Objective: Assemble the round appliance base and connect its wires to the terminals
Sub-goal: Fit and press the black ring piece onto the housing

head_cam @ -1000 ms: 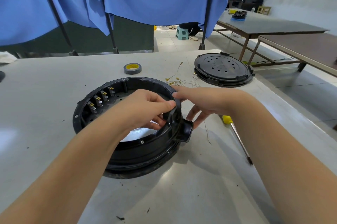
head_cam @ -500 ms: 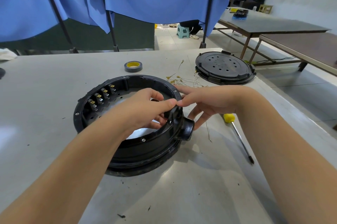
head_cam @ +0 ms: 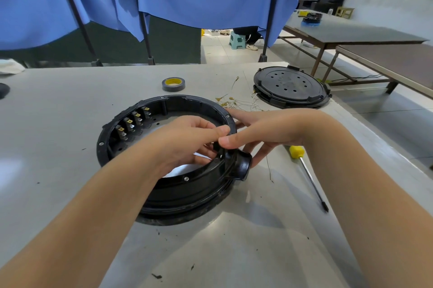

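The black round appliance base (head_cam: pixel 131 121) lies open side up on the grey table, with a row of brass terminals (head_cam: pixel 132 122) along its inner left wall. My left hand (head_cam: pixel 185 142) reaches inside the ring, fingers curled at the right rim. My right hand (head_cam: pixel 255 133) comes from outside, thumb and fingers pinching that same part of the rim just above the round black socket (head_cam: pixel 242 166). What lies between the fingertips is hidden. Loose wires with brass lugs (head_cam: pixel 234 102) lie behind the base.
A black perforated round cover (head_cam: pixel 290 86) sits at the back right near the table edge. A roll of tape (head_cam: pixel 173 84) lies behind the base. A yellow-handled screwdriver (head_cam: pixel 309 175) lies to the right. Blue curtains hang beyond the table.
Both hands stay at the right rim by the socket; the fingertips have closed together slightly. The base has not visibly moved.
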Demonstrator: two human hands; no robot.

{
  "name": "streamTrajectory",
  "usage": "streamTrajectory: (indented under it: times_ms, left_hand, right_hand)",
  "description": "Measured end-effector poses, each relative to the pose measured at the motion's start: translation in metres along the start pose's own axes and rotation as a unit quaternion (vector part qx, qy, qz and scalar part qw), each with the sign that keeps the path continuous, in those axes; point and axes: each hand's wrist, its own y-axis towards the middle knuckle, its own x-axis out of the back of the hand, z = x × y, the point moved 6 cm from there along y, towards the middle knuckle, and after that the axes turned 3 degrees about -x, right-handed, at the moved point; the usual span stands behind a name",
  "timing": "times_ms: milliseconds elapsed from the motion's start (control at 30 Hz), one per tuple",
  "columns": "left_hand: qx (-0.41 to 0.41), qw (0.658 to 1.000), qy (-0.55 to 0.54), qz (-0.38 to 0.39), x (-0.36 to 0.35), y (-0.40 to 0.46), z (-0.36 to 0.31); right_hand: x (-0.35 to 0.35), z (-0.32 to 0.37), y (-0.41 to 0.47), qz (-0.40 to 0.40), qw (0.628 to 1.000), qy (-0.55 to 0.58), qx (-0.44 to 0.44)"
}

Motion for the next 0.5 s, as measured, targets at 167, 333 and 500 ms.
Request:
streamTrajectory:
  times_ms: [167, 333, 500]
  left_hand:
    - [0.007, 1.0, 0.003, 0.004, 0.0008, 0.0001, 0.002]
    - [0.023, 0.999, 0.018, 0.014, 0.001, 0.0014, 0.0068]
    - [0.028, 0.999, 0.02, 0.022, 0.0014, 0.0028, 0.0071]
  right_hand:
    - [-0.0003, 0.0023, -0.0005, -0.018, 0.999, -0.026, -0.017]
    - [-0.0022, 0.0027, 0.0011, -0.035, 0.997, -0.053, -0.034]
    - [-0.0011, -0.0004, 0.0026, -0.023, 0.998, -0.044, -0.033]
